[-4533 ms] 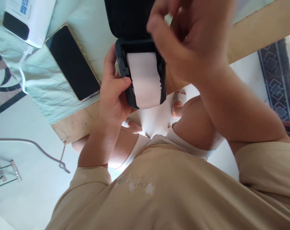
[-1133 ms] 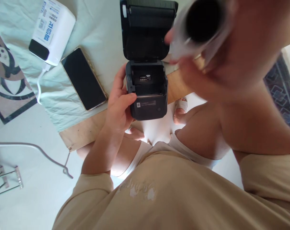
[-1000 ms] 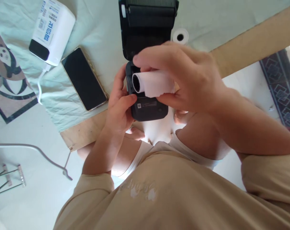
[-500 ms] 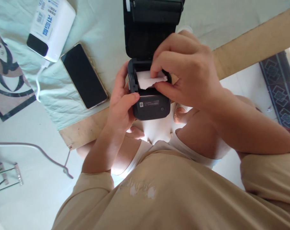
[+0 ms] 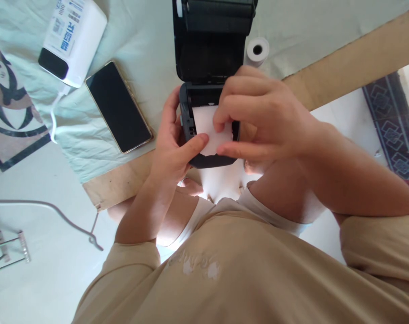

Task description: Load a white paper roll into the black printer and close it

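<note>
A small black portable label printer (image 5: 191, 119) is tilted at the table's edge, its hinged lid (image 5: 209, 58) swung up and back. My left hand (image 5: 173, 141) grips the printer's left side, with the thumb lying on a white paper strip (image 5: 204, 121). The strip comes out of the open compartment and lies over the printer's front, covering the panel. My right hand (image 5: 261, 112) is at the strip's right side, fingers curled and thumb at its torn lower end. Those fingers hide the compartment's right part. Beyond the right hand stands a white paper roll (image 5: 263, 54) with a dark core.
A phone (image 5: 119, 108) with a dark screen lies left of the printer on the pale green cloth (image 5: 143, 40). A white power bank (image 5: 86, 40) with a cable (image 5: 55, 117) is farther left. The wooden table edge (image 5: 119, 180) runs before my body, above my legs.
The paper strip is drawn farther out, toward me, and now covers the front panel. My left thumb has moved onto it. My right hand has shifted, uncovering the white roll.
</note>
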Motion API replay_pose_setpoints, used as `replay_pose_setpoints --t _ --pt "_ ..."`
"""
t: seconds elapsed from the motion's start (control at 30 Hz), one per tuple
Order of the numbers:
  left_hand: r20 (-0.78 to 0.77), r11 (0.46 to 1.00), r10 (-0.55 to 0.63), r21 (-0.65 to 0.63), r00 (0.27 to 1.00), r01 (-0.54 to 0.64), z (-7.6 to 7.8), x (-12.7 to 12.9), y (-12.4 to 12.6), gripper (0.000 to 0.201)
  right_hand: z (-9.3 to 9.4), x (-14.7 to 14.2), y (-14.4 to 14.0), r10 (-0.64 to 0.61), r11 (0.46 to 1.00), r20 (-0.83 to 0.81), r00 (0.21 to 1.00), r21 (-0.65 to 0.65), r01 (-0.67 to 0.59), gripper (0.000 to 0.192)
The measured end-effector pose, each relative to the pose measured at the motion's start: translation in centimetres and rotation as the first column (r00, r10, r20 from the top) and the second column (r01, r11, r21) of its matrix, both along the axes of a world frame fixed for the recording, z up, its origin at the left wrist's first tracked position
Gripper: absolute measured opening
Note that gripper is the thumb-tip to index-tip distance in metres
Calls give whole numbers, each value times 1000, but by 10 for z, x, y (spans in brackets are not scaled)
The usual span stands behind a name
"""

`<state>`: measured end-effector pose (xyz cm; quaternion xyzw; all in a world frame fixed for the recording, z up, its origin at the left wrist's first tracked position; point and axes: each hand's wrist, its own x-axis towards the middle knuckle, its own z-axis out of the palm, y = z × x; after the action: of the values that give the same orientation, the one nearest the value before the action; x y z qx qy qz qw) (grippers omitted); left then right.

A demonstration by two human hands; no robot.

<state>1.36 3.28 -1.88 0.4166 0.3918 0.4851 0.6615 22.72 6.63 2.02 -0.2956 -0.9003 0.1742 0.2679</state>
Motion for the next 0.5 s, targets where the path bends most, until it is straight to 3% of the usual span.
replay_pose_setpoints --t 0.1,0.2,0.3,0.37,0.43,0.5 --pt "-9 1000 -2 11 1000 2 2 2 -1 75 -2 -1 2 -123 992 67 990 14 123 39" --pt "16 1000 19 -11 1000 -19 -1 3 -1 77 -6 -5 0 -131 991 100 986 48 127 41" --pt "5 1000 4 22 1000 -4 -6 1 0 69 -5 -8 -3 -115 990 -1 993 82 115 31" --pt "-16 1000 9 27 1000 -9 -8 -1 1 70 -1 -9 -5 -158 982 -141 977 86 171 24" --pt "-27 1000 6 18 1000 -5 -7 -3 1 74 4 -8 -6 -283 954 -239 929 26 297 18" --pt "-37 1000 -10 13 999 10 -4 -4 1 77 8 -7 -5 -421 907 -211 882 -118 405 32"
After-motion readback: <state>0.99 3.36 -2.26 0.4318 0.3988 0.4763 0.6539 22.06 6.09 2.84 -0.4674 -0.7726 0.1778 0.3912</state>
